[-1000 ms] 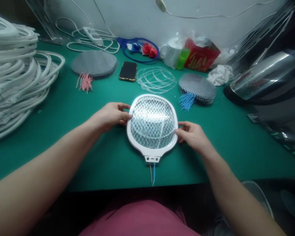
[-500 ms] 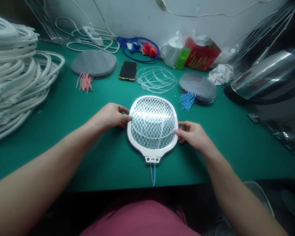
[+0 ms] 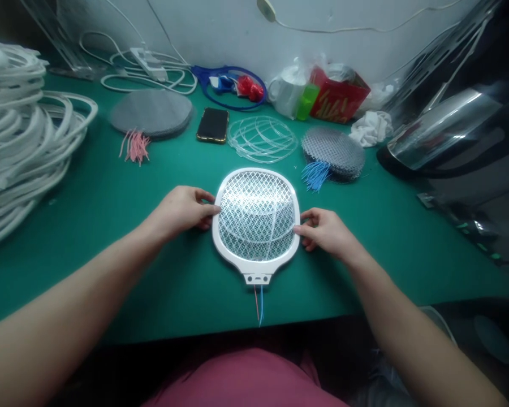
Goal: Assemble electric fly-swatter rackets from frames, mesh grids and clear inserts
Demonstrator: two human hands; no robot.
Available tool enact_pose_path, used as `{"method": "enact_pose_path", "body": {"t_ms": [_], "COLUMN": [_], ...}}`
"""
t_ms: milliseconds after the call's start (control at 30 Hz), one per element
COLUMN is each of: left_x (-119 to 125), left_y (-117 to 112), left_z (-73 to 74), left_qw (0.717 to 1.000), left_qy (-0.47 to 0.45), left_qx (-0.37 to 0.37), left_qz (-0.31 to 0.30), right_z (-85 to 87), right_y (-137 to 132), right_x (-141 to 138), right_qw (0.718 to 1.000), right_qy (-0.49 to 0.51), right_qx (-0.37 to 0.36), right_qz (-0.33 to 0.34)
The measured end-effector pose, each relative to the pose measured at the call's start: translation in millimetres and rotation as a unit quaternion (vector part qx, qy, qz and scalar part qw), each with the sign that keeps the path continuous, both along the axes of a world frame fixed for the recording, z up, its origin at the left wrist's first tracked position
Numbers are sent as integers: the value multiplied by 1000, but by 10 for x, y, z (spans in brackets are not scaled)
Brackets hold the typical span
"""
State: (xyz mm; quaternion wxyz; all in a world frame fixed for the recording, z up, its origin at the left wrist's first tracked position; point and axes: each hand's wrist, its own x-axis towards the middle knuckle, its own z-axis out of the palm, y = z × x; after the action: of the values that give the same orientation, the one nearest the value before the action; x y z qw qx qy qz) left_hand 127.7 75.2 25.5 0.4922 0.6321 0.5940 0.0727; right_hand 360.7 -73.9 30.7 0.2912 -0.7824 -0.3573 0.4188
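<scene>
Green bench [image 3: 89,169], white swatter head [image 3: 217,240] held by its rim between two hands

Fingers [image 3: 210,208] of the left hand [image 3: 180,212] curl onto the left edge of the rim, and fingers [image 3: 300,229] of the right hand [image 3: 324,232] press in at the opposite edge, so both hands are closed on the frame from either side. The swatter head lies flat on the bench, centred in front of the person, with its neck piece [image 3: 258,278] toward the body and a red and a blue wire [image 3: 259,305] trailing from it.

It looks light but somewhat fragile. The moulded plastic rim seems stiff enough to take hold of, while the diamond wire mesh [image 3: 257,212] and thin clear ribs across it look easily bent, so the rim or neck would be the safer grip.

Just beyond lie a grey mesh disc [image 3: 333,151] with blue wires [image 3: 316,174] and a loose nest of clear wire rings [image 3: 262,139]. Further out are a phone [image 3: 212,125] and a second mesh disc [image 3: 150,113] with pink wires [image 3: 134,146]. A tall stack of white frames [image 3: 17,141] curves up on the left, and a shiny curved sheet [image 3: 445,124] stands on the right.
</scene>
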Motion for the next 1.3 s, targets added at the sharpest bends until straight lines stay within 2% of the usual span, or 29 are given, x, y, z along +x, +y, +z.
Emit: {"method": "enact_pose_path", "body": {"t_ms": [200, 267, 333, 433, 500, 600, 700, 800, 900, 1000, 1067, 1300], "left_x": [14, 53, 100, 154, 166, 155, 131, 120, 135, 167, 183, 182], "left_y": [-12, -93, -213, -401, -485, -527, -471, -304, -78, 101, 177, 365], "left_z": [19, 46, 42, -33, -96, -147, -122, -33, 77, 146, 154, 78], "left_qw": [999, 994, 967, 893, 866, 854, 871, 920, 959, 973, 980, 998], "left_qy": [31, 75, 167, 282, 309, 317, 298, 248, 174, 139, 120, 31], "left_qx": [12, 53, 158, 314, 352, 375, 357, 265, 178, 152, 133, 17], "left_qz": [-34, -62, -105, -155, -173, -173, -158, -149, -133, -106, -84, -43], "right_z": [3, 1, -10, -45, -75, -101, -85, -60, -59, -73, -77, -59], "right_y": [12, -7, -30, -59, -73, -83, -64, 16, 162, 312, 380, 492], "right_x": [0, -12, -20, -19, -13, 7, 46, 85, 105, 107, 109, 182], "right_qw": [1000, 1000, 997, 979, 968, 964, 975, 993, 995, 993, 994, 1000], "right_qy": [-9, -3, -54, -186, -230, -240, -192, -88, -79, -107, -91, 2], "right_qx": [-3, 0, 8, 23, 22, 23, 29, 35, 52, 57, 52, 20], "right_qz": [26, 29, 45, 85, 102, 113, 104, 71, 34, -5, -15, -13]}}
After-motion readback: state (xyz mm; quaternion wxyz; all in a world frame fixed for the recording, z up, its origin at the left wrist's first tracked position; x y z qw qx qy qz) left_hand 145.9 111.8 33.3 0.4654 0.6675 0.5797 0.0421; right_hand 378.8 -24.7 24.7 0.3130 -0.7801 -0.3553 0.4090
